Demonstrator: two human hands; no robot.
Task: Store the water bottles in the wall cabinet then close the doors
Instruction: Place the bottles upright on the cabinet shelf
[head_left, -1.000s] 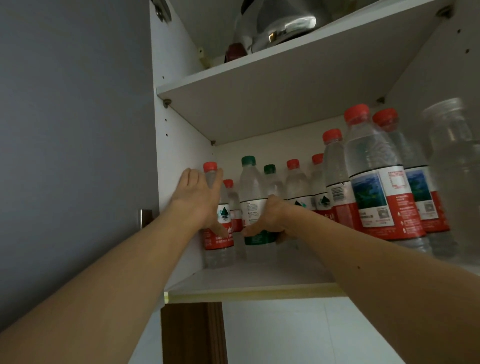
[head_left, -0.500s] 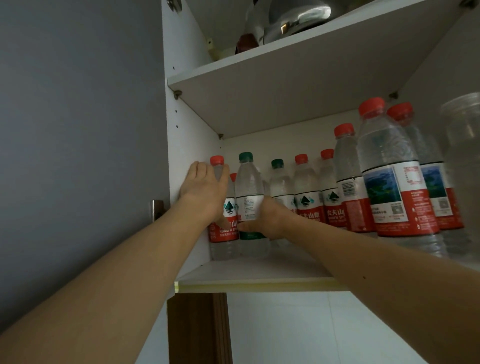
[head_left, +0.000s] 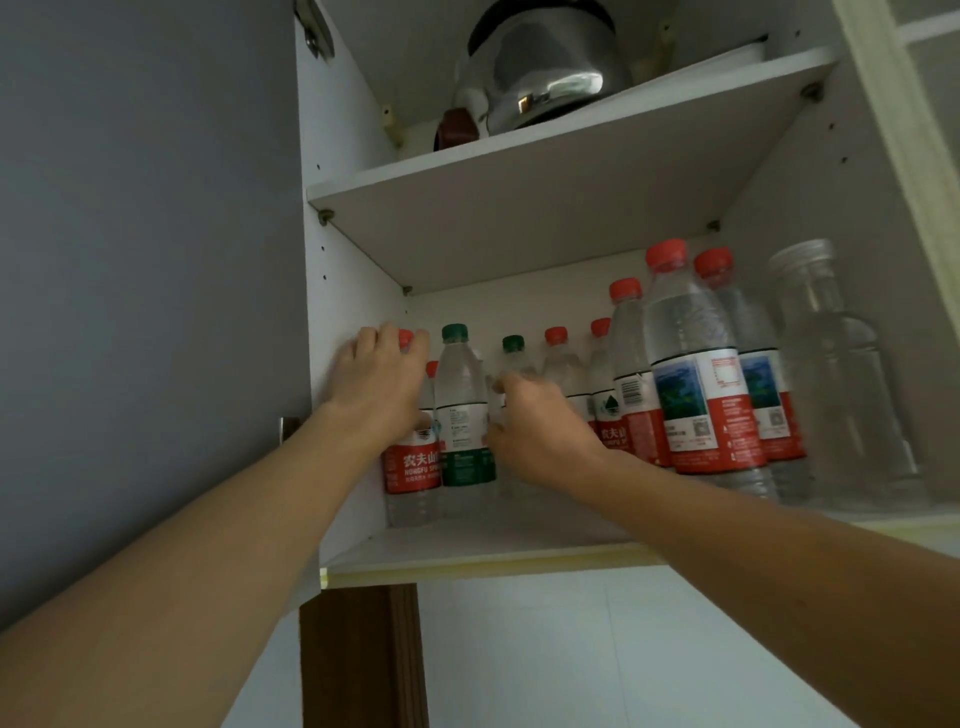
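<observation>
The wall cabinet's lower shelf (head_left: 467, 545) holds a row of water bottles. My left hand (head_left: 379, 387) lies against the upper part of a red-capped, red-labelled bottle (head_left: 413, 470) at the far left, its cap showing between finger and thumb. Right beside it stands a green-capped, green-labelled bottle (head_left: 462, 415). My right hand (head_left: 540, 423) is blurred and loosely curled, its thumb and fingertips at that bottle's right edge, not round it. It hides the body of a second green-capped bottle (head_left: 513, 345) behind. Larger red-capped bottles (head_left: 696, 374) stand at the right.
A clear glass bottle (head_left: 836, 374) stands at the shelf's far right. On the upper shelf (head_left: 519, 171) sit a steel kettle (head_left: 545, 67) and a small dark red item (head_left: 457, 130). The grey open door (head_left: 130, 260) is on the left and a pale-framed door (head_left: 904, 156) on the right.
My right hand has let go of the green-labelled bottle and slid slightly right. My left hand has stayed on the far-left bottle. The view has shifted towards the right.
</observation>
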